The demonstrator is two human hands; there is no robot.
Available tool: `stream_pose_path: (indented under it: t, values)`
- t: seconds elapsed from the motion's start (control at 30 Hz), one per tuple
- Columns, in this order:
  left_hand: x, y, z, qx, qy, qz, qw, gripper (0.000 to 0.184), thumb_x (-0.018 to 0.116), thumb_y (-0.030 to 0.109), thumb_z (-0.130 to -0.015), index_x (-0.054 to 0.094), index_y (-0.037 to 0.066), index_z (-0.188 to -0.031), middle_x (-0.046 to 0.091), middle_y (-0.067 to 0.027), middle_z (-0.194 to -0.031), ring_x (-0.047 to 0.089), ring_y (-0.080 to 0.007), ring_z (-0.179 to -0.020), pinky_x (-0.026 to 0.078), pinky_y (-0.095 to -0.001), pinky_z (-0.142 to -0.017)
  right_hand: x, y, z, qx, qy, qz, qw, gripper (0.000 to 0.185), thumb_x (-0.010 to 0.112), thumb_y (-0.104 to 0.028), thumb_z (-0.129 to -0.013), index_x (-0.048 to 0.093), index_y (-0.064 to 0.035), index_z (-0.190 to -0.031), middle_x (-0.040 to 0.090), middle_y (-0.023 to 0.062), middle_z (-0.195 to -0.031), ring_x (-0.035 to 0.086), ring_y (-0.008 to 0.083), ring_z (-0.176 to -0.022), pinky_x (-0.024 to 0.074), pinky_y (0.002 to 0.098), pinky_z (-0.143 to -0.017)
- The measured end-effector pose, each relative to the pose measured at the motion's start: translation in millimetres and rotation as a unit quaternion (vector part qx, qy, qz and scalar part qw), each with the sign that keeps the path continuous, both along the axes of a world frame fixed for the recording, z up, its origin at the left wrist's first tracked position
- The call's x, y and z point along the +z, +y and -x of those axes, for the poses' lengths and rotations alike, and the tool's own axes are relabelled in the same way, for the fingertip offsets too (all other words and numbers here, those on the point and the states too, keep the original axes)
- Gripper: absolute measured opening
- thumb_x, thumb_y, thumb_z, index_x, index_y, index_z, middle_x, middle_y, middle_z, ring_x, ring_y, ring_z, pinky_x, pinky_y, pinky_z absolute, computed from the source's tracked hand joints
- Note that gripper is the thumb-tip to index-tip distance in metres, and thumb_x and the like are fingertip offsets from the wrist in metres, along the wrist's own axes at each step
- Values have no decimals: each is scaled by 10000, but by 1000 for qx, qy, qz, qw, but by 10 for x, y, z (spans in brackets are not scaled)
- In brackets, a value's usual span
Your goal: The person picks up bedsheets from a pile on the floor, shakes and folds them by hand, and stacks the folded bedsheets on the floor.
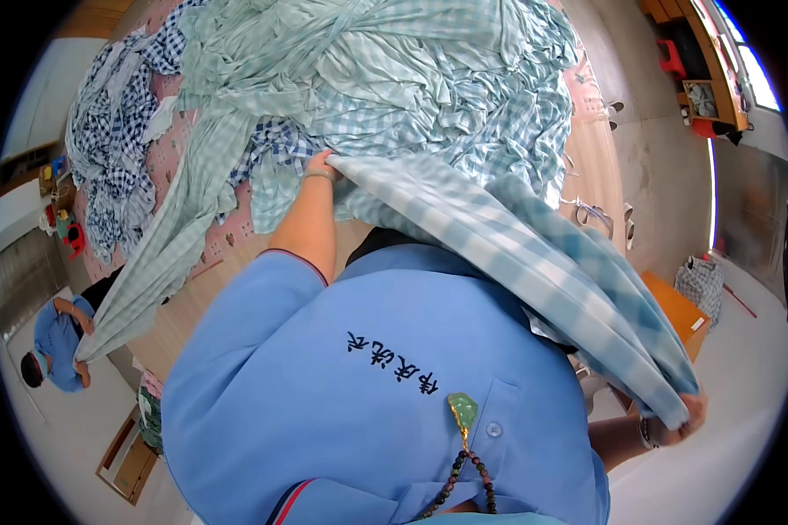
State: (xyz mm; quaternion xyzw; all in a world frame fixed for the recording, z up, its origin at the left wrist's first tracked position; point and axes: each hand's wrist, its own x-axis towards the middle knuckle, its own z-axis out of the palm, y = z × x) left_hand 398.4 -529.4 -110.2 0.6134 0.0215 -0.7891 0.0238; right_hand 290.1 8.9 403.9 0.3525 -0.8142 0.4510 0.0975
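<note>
A long teal-and-white checked sheet (517,254) is stretched across the front of my body, from upper left to lower right. My left hand (321,164) is closed on one end of it, beside the heap of cloth. Out to the right and close to my side, my right hand (681,420) grips the other end, its fingers partly covered by the folds. Beyond my hands lies a large rumpled heap of pale green and teal checked sheets (394,79). Dark blue checked cloth (280,144) shows under its near edge, by my left hand.
Navy checked cloths (114,131) are piled at the left of the pink-covered table (168,166). A co-worker (57,337) at left holds the end of a pale green sheet (171,236) leading to the heap. An orange-brown wooden cabinet (674,306) and a bundled checked cloth (700,284) are at right.
</note>
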Motion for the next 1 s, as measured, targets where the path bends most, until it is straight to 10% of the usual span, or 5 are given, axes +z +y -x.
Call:
stream_pose_path:
  t: [0.2, 0.27, 0.47, 0.63, 1.0]
  values:
    - [988, -314, 346, -3, -129, 332, 935, 299, 494, 261, -805, 540, 16, -970, 569, -120, -928, 556, -226, -815, 439, -325, -743, -364, -52, 26, -256, -202, -20, 945, 255, 464, -136, -787, 525, 47, -953, 507, 165, -1017, 536, 220, -837, 441, 329, -712]
    - [1494, -120, 692, -88, 130, 414, 897, 211, 529, 211, -814, 568, 23, -902, 575, -78, -862, 557, -169, -770, 456, -278, -671, -592, -729, 277, 109, -22, -355, 928, 430, 496, -53, -723, 449, -14, -1149, 570, 133, -898, 563, 276, -777, 441, 329, -703]
    - [2941, 1311, 1150, -388, 419, 382, 727, 147, 478, 123, -841, 538, 40, -945, 549, 12, -835, 499, -51, -759, 402, -187, -669, -1383, -1678, 412, 111, -339, -24, 934, 277, 474, -2, -771, 476, -57, -1043, 529, 45, -789, 496, 89, -741, 385, 214, -653]
    - [3246, 1750, 1009, -461, 489, 314, 670, 221, 424, 102, -859, 482, 42, -1064, 510, 8, -959, 465, -52, -866, 376, -184, -756, -1730, -1760, 471, 94, -612, 348, 704, 371, 471, -70, -826, 361, -89, -1180, 539, 46, -879, 518, 97, -789, 421, 223, -702]
    - [3302, 1676, 931, -497, 537, 244, 636, 286, 389, 81, -852, 454, 37, -1127, 489, -48, -1094, 448, -115, -1006, 333, -242, -881, -2062, -1685, 532, 210, -698, 360, 582, 538, 551, -143, -794, 292, -21, -1249, 529, 91, -1035, 539, 128, -901, 444, 243, -750]
